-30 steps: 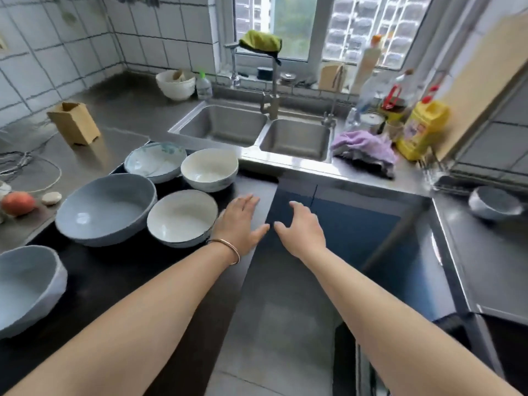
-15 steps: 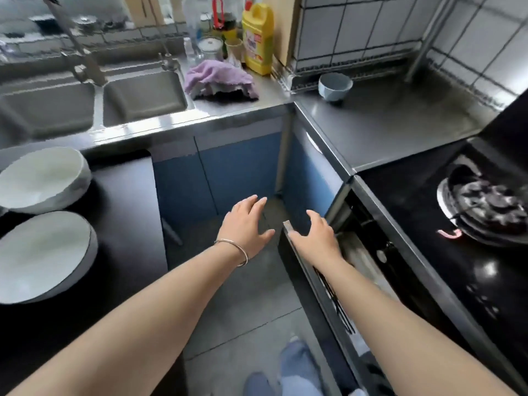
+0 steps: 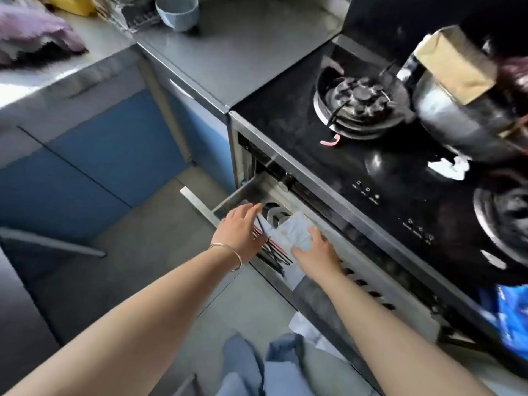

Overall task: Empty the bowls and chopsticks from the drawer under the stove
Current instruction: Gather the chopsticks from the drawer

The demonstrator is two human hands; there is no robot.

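Observation:
The drawer (image 3: 200, 203) under the black stove (image 3: 380, 178) is pulled out. Inside it a pale bowl (image 3: 294, 231) stands tilted, with a bundle of dark chopsticks (image 3: 273, 254) lying to its left. My left hand (image 3: 241, 227), a bangle on its wrist, hovers over the chopsticks with the fingers spread. The fingers of my right hand (image 3: 315, 252) lie flat on the bowl's near edge, not closed around it. A metal part (image 3: 274, 214) shows behind the bowl; deeper contents are hidden.
A small blue bowl (image 3: 177, 11) stands on the steel counter (image 3: 243, 52) at the back, with a purple cloth (image 3: 34, 32) far left. A steel pot (image 3: 457, 115) sits by the gas burner (image 3: 357, 104). Blue cabinet doors (image 3: 100, 155) face the floor gap where my legs (image 3: 257, 370) stand.
My view swung right from the sink and the bowls on the counter to the stove. Both hands went down into the open drawer; the right one now touches the pale bowl.

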